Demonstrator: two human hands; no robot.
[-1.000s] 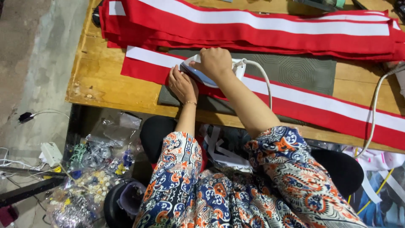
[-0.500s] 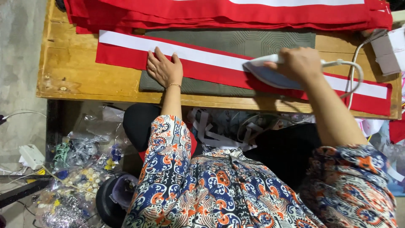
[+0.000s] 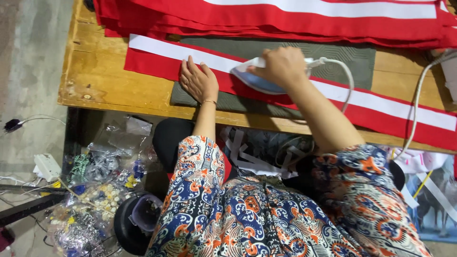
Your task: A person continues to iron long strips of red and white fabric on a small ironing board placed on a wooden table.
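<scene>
A right hand [image 3: 282, 65] grips a white iron [image 3: 259, 81] midway along a red-and-white fabric strip [image 3: 381, 107] on the wooden table [image 3: 90, 76]; the left hand [image 3: 199, 81] lies flat beside the iron, finished-looking pieces stacked [image 3: 304, 19] beyond it

One iron [image 3: 259, 78] sits on one red-and-white strip [image 3: 381, 107], under one right hand [image 3: 282, 66], with one left hand [image 3: 199, 81] beside it. One grey mat [image 3: 347, 57] covers one wooden table [image 3: 95, 76]. One stack of strips [image 3: 285, 16] lies behind. One bracelet [image 3: 208, 101] shows.
</scene>
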